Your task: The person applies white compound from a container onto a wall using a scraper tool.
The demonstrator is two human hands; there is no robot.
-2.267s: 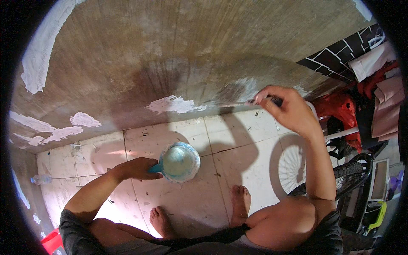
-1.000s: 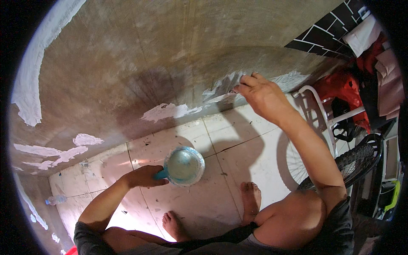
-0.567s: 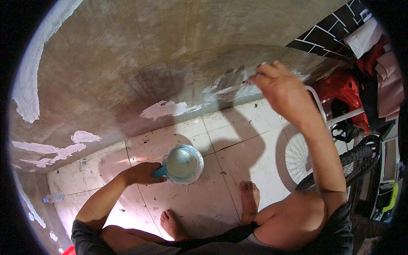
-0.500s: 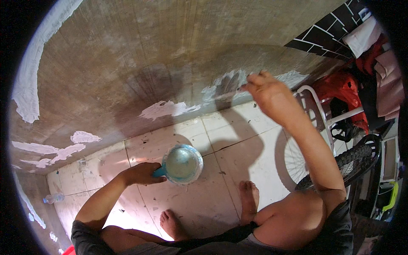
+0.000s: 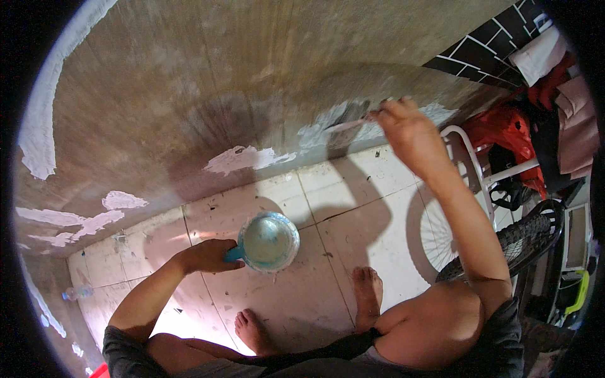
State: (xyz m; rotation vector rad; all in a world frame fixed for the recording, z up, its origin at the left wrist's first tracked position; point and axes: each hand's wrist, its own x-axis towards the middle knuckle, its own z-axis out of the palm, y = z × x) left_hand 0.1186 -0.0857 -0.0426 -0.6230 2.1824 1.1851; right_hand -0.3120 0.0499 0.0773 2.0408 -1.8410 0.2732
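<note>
My left hand (image 5: 211, 256) is closed round the handle of a blue plastic dipper (image 5: 295, 242), held above the floor. Pale, wet-looking paste (image 5: 265, 239) coats its inside, with smears around the rim. Up at the wall, my right hand (image 5: 413, 135) grips a thin, pale putty knife (image 5: 346, 125). Its blade points left, over a whitish patch (image 5: 315, 131) low on the brown wall (image 5: 252, 75). My fingers hide the knife's handle, and I cannot tell whether the blade touches the wall.
White floor tiles (image 5: 283, 315) with dark specks run along the wall. More white patches (image 5: 242, 159) mark its lower part. A bicycle wheel (image 5: 526, 236), a white metal frame (image 5: 469, 151) and a red bag (image 5: 504, 129) crowd the right. A clear bottle (image 5: 79, 292) lies at far left.
My right hand has shifted slightly right and up along the wall, and the putty knife's blade now shows more plainly. The dipper in my left hand has barely moved.
</note>
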